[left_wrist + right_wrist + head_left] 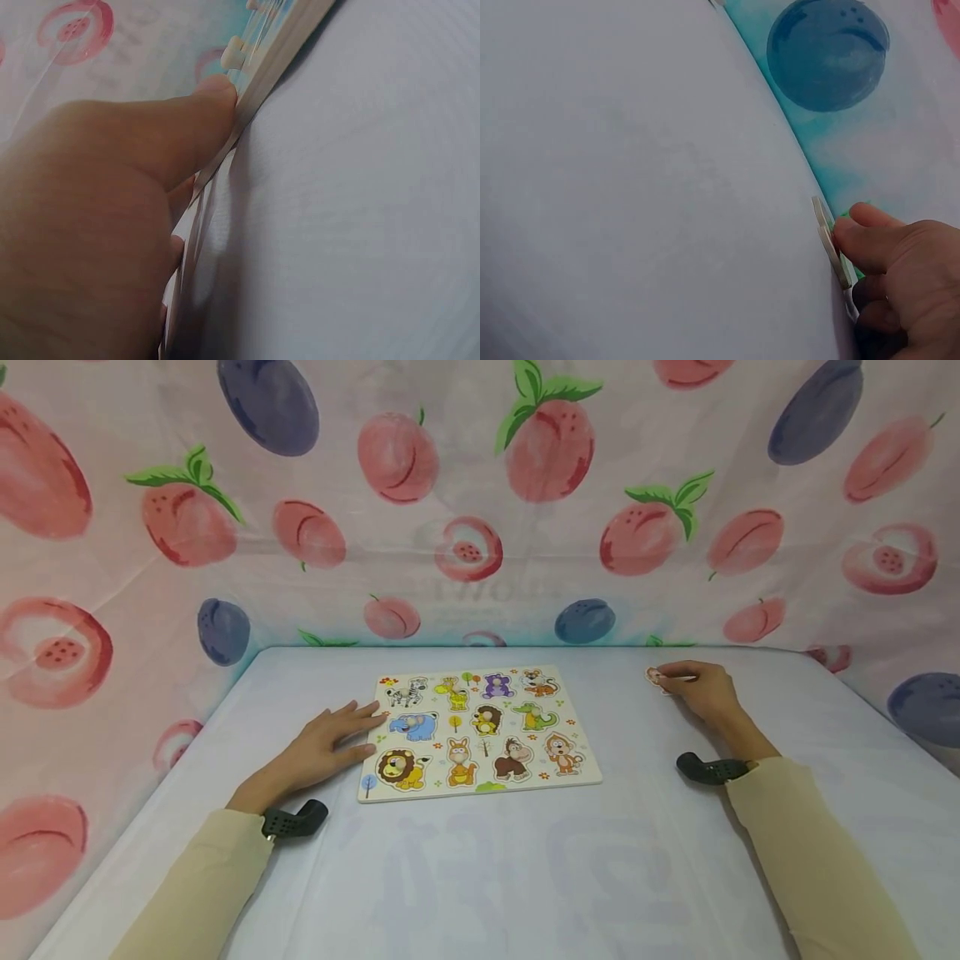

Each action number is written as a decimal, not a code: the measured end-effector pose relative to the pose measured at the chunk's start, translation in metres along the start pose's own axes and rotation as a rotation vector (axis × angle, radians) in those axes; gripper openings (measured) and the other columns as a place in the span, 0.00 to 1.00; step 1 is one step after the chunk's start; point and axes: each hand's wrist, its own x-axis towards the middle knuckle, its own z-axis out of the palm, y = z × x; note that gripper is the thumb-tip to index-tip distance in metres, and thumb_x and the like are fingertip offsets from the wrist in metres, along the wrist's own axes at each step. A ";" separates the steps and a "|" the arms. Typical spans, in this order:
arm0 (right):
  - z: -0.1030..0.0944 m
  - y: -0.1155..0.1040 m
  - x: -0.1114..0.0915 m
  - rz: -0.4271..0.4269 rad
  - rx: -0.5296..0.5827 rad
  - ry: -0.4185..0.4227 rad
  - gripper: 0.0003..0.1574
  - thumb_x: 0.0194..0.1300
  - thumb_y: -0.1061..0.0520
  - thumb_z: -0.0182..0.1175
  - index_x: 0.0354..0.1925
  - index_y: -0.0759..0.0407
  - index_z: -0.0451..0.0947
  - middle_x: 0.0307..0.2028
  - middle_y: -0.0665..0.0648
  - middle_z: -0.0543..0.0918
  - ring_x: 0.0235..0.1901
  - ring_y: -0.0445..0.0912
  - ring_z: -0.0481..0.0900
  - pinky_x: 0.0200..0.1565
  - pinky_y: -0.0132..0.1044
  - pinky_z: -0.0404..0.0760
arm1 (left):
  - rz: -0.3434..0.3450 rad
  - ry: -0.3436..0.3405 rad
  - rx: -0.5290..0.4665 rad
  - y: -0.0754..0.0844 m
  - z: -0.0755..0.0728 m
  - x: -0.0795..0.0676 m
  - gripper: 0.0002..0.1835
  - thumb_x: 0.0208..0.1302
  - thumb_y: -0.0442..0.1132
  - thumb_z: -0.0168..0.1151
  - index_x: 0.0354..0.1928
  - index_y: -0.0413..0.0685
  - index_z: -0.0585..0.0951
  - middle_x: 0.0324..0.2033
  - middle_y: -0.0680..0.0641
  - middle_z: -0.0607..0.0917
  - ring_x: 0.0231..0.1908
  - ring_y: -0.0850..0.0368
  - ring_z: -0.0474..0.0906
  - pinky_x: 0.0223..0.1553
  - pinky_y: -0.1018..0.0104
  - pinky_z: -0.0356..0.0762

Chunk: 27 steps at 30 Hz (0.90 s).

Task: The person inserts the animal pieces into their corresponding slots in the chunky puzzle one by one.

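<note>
A wooden animal puzzle board lies flat on the table with several animals on it, among them a lion, a blue elephant and a monkey. At the board's left edge my left hand rests with fingers spread. Its thumb touches the board's side in the left wrist view. Off to the right of the board, my right hand pinches a small puzzle piece between thumb and fingers. That piece stands edge-on in the right wrist view; its picture is mostly hidden.
The white-covered table runs back to a hanging cloth printed with peaches and plums. Dark wrist devices sit on the left wrist and the right wrist. White pegs rise from the board.
</note>
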 end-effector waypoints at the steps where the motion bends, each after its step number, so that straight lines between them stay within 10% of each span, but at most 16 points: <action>1: 0.000 0.000 0.001 0.009 -0.005 -0.005 0.26 0.67 0.46 0.59 0.54 0.62 0.79 0.52 0.66 0.79 0.47 0.55 0.75 0.43 0.41 0.72 | 0.002 0.002 0.002 0.000 0.000 0.000 0.30 0.68 0.53 0.56 0.68 0.49 0.69 0.70 0.45 0.62 0.71 0.41 0.46 0.68 0.39 0.36; 27: 0.002 -0.003 0.004 -0.061 -0.089 0.018 0.23 0.66 0.45 0.61 0.50 0.61 0.83 0.49 0.65 0.81 0.43 0.54 0.73 0.38 0.40 0.72 | -0.010 0.000 -0.008 0.001 0.000 0.000 0.30 0.67 0.53 0.57 0.68 0.50 0.69 0.70 0.47 0.62 0.72 0.43 0.46 0.69 0.41 0.36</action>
